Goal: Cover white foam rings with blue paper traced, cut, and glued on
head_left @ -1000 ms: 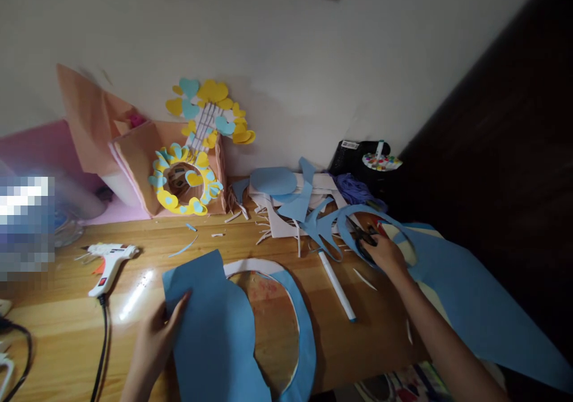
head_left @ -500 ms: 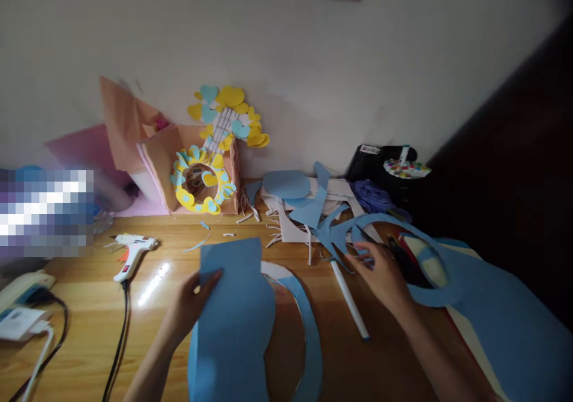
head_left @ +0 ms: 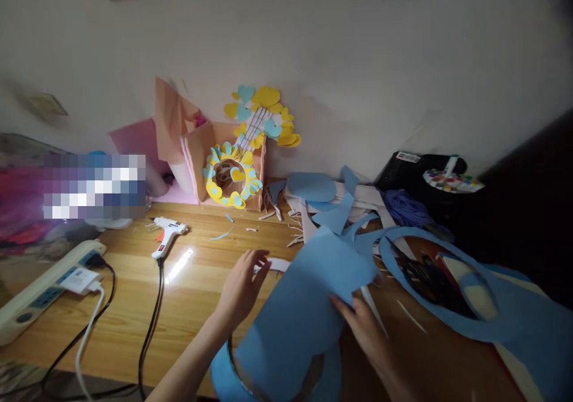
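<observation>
My right hand [head_left: 364, 330] pinches the right edge of a blue paper sheet [head_left: 298, 306], thumb on top. This sheet slants across the table in front of me and has a curved cut in its lower edge. Under it lies a blue paper ring [head_left: 224, 366], mostly covered. My left hand [head_left: 242, 285] is at the ring's far side, its thumb and fingers closed around a white part there. A white pen [head_left: 373, 309] shows partly beside my right hand.
A glue gun [head_left: 168, 235] with a black cord lies left, near a power strip [head_left: 49, 288]. Behind stand a flower-and-heart paper decoration [head_left: 233, 175] and a pink box. Paper scraps [head_left: 311, 187] pile up at the back; a large blue cutout [head_left: 528, 312] lies right.
The blue sheet has tilted to the right and passed from my left hand to my right. My left hand has moved to the ring's far side. The view has turned left.
</observation>
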{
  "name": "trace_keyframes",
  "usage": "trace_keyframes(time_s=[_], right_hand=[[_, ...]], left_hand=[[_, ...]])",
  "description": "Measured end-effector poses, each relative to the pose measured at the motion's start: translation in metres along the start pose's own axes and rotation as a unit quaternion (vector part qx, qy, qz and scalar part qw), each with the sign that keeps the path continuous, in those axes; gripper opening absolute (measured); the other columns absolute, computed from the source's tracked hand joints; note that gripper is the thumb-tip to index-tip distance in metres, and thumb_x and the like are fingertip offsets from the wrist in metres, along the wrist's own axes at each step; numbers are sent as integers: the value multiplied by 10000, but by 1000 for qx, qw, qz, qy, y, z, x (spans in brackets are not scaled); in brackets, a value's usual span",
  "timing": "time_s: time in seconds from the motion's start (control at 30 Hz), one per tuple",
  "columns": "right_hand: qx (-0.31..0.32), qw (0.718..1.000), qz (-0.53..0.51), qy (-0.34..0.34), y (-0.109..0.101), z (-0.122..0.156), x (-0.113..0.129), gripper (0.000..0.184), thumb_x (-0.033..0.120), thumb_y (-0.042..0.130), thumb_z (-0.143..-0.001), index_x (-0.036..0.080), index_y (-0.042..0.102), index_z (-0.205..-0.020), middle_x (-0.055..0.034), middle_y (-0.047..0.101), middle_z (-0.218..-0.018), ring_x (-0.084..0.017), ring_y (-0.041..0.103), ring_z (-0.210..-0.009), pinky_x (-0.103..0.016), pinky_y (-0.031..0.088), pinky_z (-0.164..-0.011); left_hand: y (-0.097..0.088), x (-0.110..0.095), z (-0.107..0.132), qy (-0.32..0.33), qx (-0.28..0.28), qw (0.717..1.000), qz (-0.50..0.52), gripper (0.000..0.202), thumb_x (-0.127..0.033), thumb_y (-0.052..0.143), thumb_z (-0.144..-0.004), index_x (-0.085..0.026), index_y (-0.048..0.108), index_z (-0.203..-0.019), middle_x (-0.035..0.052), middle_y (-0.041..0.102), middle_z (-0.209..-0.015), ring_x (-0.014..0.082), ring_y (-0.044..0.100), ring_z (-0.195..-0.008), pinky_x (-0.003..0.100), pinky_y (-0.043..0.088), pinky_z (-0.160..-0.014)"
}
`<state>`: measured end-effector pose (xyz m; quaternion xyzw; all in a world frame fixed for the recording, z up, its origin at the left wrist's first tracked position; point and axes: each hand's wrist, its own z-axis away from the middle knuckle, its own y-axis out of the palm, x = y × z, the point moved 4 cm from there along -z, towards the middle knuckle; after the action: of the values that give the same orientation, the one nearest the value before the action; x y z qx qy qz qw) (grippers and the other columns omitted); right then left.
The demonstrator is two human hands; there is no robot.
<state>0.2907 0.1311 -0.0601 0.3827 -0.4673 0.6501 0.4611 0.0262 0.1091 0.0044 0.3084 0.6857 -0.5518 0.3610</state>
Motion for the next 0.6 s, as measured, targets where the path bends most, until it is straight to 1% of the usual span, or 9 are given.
trace_keyframes(time_s=[0.07, 0.13, 0.2, 0.27, 0.37, 0.47, 0.53, 0.6], right_hand=[[-72, 997, -15, 16, -15, 3, -18, 405, 555, 673, -655, 218, 698, -877, -66, 730, -981, -323, 622, -1045, -439, 447, -981], [-112, 992, -47, 44, -25, 9, -34, 401, 554, 669, -647, 225, 689, -876, -62, 735, -967, -323, 627, -1048, -424, 483, -948], [-122, 988, -62, 68, -30, 15, -45, 414, 544, 692, -611, 237, 687, -888, -56, 733, -994, -330, 617, -1072, -417, 519, -903], [-116, 988, -56, 84, -33, 20, -49, 414, 535, 721, -569, 241, 692, -859, -52, 733, -1002, -343, 605, -1092, -417, 540, -874], [-103, 988, -64, 92, -33, 24, -45, 387, 536, 733, -548, 236, 694, -790, -54, 745, -934, -351, 629, -1048, -427, 560, -845], [-108, 986, -87, 94, -29, 25, -40, 387, 539, 712, -562, 254, 693, -824, -54, 745, -922, -343, 660, -985, -437, 591, -780], [-113, 987, -80, 86, -25, 26, -38, 386, 537, 695, -562, 284, 695, -853, -49, 741, -940, -348, 659, -989, -442, 605, -738], [-106, 990, -65, 70, -23, 29, -38, 376, 524, 684, -559, 340, 694, -887, -25, 734, -976, -349, 628, -1055, -438, 610, -730]], left_hand=[[-17, 21, 21, -24, -37, 999, -30, 246, -371, 461, -859, -213, 610, -974, 79, 634, -981, 231, 596, -932, 403, 460, -851], [-32, 43, 45, -59, -71, 994, -60, 258, -376, 460, -848, -210, 601, -986, 101, 617, -1012, 271, 587, -958, 470, 453, -851], [-40, 61, 66, -94, -98, 985, -102, 307, -400, 512, -805, -199, 589, -1024, 114, 607, -1023, 304, 572, -982, 506, 443, -862], [-40, 73, 79, -113, -93, 982, -116, 341, -389, 552, -761, -188, 579, -1037, 112, 604, -998, 308, 570, -974, 496, 447, -864], [-32, 77, 83, -118, -67, 987, -91, 327, -328, 542, -745, -189, 566, -1040, 94, 599, -957, 275, 574, -944, 440, 457, -859], [-28, 70, 79, -124, -71, 987, -77, 288, -281, 550, -695, -181, 566, -964, 84, 579, -894, 262, 568, -895, 417, 451, -840], [-28, 65, 77, -132, -74, 987, -62, 219, -274, 562, -665, -191, 545, -867, 56, 556, -825, 243, 560, -810, 396, 456, -776], [-30, 60, 77, -141, -66, 987, -37, 151, -291, 570, -666, -210, 508, -776, 15, 532, -746, 207, 539, -705, 350, 454, -683]])
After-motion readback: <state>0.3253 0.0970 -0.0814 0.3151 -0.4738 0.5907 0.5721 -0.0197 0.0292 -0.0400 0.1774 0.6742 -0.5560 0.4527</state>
